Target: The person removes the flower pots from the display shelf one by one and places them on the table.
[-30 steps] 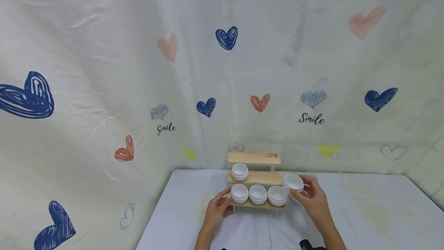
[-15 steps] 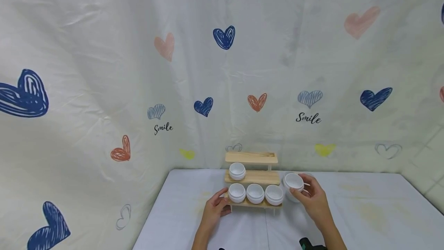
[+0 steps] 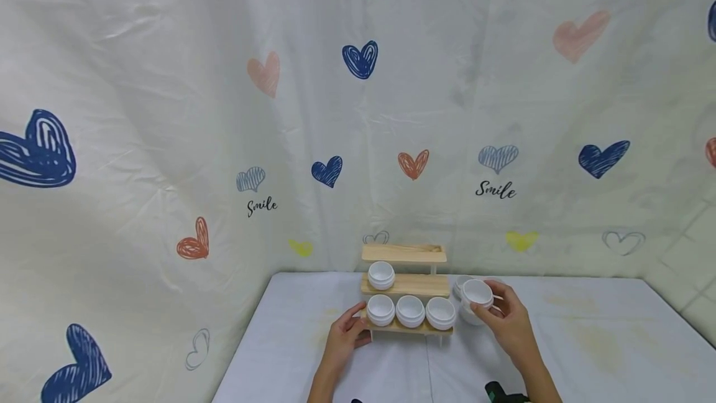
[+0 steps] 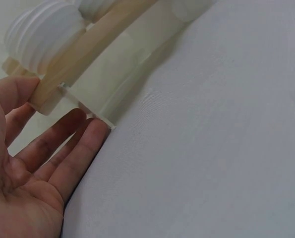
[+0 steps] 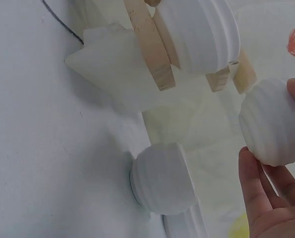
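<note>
A three-tier wooden display rack (image 3: 422, 287) stands on the table with small white ribbed bowls on it. The lowest shelf carries a left bowl (image 3: 381, 310), a middle bowl (image 3: 410, 311) and a right bowl (image 3: 440, 313); one more bowl (image 3: 381, 275) sits at the left of the middle shelf. My left hand (image 3: 342, 339) grips the left end of the lowest shelf (image 4: 53, 91), thumb at the wood and fingers by the clear leg. Right of the rack, my right hand (image 3: 506, 319) holds another white bowl (image 5: 273, 121) by its side, raised above the table.
Under the held bowl, a white bowl (image 5: 162, 178) stands on the white-covered table (image 3: 570, 341), with another bowl (image 5: 187, 223) behind it. The top shelf (image 3: 404, 254) bears no bowl. A heart-printed curtain (image 3: 313, 111) hangs behind the table.
The right hand and its bowl have shifted slightly right, away from the rack, showing more of the bowls behind. The left hand keeps its grip. The head view has turned a little right.
</note>
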Demonstrator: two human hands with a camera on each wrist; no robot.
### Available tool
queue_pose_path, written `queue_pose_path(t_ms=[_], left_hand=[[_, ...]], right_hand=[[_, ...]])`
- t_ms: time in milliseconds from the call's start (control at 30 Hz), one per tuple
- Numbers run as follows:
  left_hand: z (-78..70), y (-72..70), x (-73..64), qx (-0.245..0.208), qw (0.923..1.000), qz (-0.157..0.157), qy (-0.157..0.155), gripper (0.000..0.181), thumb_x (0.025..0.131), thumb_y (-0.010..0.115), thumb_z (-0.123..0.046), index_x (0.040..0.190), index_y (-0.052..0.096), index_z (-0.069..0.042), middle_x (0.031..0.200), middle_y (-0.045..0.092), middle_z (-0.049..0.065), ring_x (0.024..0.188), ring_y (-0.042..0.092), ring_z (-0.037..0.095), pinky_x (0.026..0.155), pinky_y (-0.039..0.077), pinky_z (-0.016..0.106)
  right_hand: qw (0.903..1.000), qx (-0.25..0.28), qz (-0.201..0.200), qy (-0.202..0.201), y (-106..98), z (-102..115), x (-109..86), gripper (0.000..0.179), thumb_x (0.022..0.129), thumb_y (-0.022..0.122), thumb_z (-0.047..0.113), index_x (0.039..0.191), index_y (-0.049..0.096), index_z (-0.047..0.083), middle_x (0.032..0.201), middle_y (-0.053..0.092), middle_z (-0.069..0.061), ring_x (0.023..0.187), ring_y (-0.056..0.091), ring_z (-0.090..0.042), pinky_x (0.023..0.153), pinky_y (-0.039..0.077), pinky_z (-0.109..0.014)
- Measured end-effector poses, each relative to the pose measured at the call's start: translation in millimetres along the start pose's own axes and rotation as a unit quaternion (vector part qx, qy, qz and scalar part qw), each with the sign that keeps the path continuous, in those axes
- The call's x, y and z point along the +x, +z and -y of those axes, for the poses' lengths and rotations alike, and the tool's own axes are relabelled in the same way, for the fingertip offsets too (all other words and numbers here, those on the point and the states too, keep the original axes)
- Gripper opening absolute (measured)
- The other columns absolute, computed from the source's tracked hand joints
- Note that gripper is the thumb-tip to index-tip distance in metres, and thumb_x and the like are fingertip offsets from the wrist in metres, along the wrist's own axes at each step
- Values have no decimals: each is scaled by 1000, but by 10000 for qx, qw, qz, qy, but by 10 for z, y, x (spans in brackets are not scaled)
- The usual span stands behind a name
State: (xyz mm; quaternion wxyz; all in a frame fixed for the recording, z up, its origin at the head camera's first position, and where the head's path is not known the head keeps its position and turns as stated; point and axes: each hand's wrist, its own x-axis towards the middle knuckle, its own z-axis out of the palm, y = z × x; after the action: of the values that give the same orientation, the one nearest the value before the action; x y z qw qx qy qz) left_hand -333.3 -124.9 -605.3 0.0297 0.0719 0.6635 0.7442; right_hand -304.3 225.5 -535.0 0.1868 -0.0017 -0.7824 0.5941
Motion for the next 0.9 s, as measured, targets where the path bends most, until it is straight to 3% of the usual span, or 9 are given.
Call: queue_pose_path(t_ms=[233,533,900], left_hand=[[0,-19,2,-51,10000,-21,26,49,101,64,-17,147,53,-5,103,71,2,95,71,18,83,64,37],[11,-4,-6,-17,10000,43,23,50,101,65,-17,147,53,-4,104,71,5,95,71,16,82,64,36],[36,-19,31,-35,10000,49,25,48,101,64,-16,147,54,-6,104,71,3,96,71,18,84,64,37]], right_hand=[[10000,-58,9,63,-26,-16,18,66,90,81,18,145,47,4,136,51,-9,104,54,10,83,51,-4],[9998,-86,-103,116,-114,-142,-13,65,90,80,19,144,47,2,125,51,12,104,54,11,84,51,-4],[9991,-322,-108,263,-181,-223,24,66,91,79,19,146,45,2,138,50,-9,103,51,13,83,49,-2]])
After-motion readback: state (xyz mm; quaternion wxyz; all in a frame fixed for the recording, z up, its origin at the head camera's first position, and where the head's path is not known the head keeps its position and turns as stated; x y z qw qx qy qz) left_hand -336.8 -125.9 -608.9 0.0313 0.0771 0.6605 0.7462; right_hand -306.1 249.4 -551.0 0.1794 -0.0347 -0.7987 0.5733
